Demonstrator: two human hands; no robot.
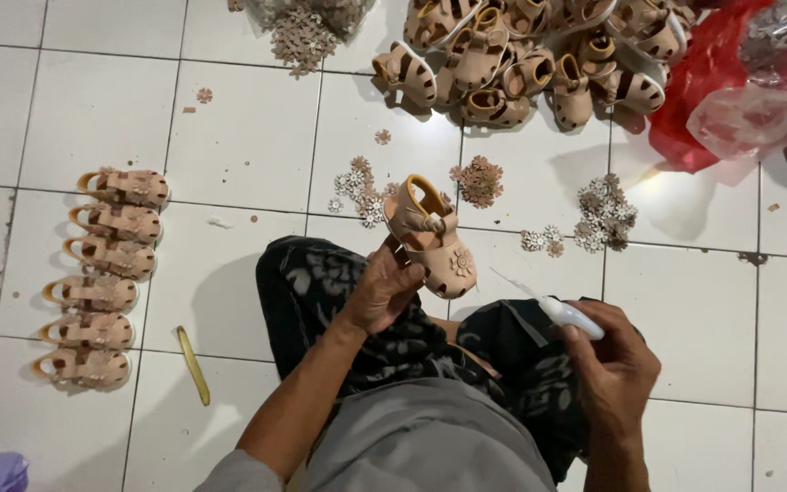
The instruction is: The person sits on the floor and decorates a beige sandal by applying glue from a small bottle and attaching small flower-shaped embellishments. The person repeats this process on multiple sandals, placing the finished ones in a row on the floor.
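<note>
on the white tiled floor, a person sat with legs crossed in dark patterned trousers. the left hand was closed around a small pink sandal, gripping it at the heel side and holding it up above the knees, toe pointing down and to the right. a flower trim sat on the toe of the sandal. the right hand was closed around a small white tube, its thin nozzle pointing up and left toward the sandal but not touching it.

to the left, six matching sandals stood in a row on the floor, well apart from the hands. a yellow strip lay on the tiles between that row and the left leg. a pile of sandals lay at the top of the view. loose flower trims lay in several small heaps on the floor just beyond the held sandal, with a further heap near the top edge. red and clear plastic bags lay at the upper right, beside the pile.
</note>
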